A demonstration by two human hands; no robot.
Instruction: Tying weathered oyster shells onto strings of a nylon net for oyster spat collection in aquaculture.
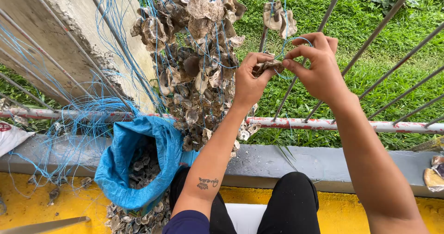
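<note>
My left hand [248,79] is raised in front of a metal railing and grips a brown oyster shell [268,67] between thumb and fingers. Touching that shell from the right, my right hand [317,65] pinches a thin blue string [300,39] that loops over its fingers. Just left of my hands hangs a big cluster of strung oyster shells [194,58] on many blue strings. A smaller pair of strung shells [279,18] dangles above my hands.
A blue sack [120,164] holding loose shells stands open at lower left, with more shells spilled below it. Tangled blue string [78,118] hangs off the railing [323,124]. A concrete post [74,35] rises at left. Grass lies beyond the bars.
</note>
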